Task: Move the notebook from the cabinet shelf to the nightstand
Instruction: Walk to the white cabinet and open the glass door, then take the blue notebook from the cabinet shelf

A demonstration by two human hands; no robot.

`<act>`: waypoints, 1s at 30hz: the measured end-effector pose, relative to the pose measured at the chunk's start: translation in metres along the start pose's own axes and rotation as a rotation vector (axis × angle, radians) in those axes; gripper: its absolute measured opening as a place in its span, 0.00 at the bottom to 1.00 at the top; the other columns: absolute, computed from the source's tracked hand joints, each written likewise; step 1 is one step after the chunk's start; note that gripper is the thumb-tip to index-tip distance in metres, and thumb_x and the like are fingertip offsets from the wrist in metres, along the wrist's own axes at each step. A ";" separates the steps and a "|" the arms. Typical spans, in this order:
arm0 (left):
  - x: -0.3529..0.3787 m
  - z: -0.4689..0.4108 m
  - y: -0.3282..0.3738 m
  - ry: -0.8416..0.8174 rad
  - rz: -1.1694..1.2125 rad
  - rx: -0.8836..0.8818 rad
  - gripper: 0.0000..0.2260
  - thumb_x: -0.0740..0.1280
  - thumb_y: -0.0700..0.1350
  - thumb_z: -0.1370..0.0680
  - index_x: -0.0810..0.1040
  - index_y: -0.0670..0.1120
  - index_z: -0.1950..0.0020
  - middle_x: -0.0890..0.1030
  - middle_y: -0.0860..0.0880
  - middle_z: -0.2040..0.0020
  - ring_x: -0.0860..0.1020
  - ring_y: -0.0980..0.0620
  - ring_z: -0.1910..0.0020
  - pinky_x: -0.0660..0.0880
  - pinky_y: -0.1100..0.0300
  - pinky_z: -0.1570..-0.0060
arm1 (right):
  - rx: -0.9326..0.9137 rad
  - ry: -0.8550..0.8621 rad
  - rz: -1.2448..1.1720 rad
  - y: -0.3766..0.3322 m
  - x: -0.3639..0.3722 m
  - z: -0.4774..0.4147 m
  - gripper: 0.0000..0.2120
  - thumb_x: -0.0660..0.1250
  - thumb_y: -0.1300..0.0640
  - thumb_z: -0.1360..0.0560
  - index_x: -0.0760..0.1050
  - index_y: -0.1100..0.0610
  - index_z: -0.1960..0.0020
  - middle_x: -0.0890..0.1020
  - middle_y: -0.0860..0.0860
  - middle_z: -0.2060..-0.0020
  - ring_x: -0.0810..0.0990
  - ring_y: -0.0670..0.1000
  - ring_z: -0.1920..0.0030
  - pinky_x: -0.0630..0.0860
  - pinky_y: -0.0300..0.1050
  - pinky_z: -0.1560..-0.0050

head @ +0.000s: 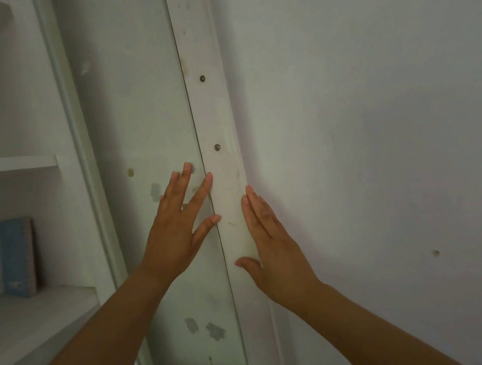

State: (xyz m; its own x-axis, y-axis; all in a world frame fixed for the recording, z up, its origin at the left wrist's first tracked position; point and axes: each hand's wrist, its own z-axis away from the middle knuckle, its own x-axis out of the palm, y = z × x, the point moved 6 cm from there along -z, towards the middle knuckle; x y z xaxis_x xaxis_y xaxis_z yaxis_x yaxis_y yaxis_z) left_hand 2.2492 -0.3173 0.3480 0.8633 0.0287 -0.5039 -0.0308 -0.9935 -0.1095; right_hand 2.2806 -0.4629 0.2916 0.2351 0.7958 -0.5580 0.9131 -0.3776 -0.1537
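Note:
A blue spiral notebook (18, 257) stands upright on the lower cabinet shelf (34, 319) at the far left, leaning against the back wall. My left hand (178, 224) is spread flat on the glass cabinet door (139, 119), fingertips at its right edge. My right hand (272, 242) lies flat, fingers together, on the white door frame (216, 118) where it meets the wall. Both hands hold nothing and are well to the right of the notebook. The nightstand is not in view.
An upper shelf (7, 164) runs above the notebook. Two screws (209, 113) sit in the frame above my hands. A plain white wall (380, 133) fills the right half. Paint patches mark the glass.

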 end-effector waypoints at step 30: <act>-0.121 0.135 -0.130 -0.246 -0.039 -0.188 0.23 0.50 0.62 0.24 0.61 0.59 0.29 0.72 0.54 0.34 0.70 0.55 0.36 0.66 0.56 0.38 | -0.034 0.121 -0.371 -0.157 0.073 -0.035 0.24 0.64 0.51 0.26 0.66 0.53 0.32 0.71 0.49 0.35 0.68 0.48 0.35 0.62 0.36 0.37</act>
State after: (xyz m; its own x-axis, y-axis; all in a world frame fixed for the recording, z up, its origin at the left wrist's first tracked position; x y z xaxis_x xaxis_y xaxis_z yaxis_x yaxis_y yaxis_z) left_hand 2.0809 -0.1768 0.3078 0.7138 0.0702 -0.6969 0.1136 -0.9934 0.0163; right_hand 2.1656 -0.3291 0.3034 -0.0779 0.9261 -0.3692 0.9535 -0.0389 -0.2990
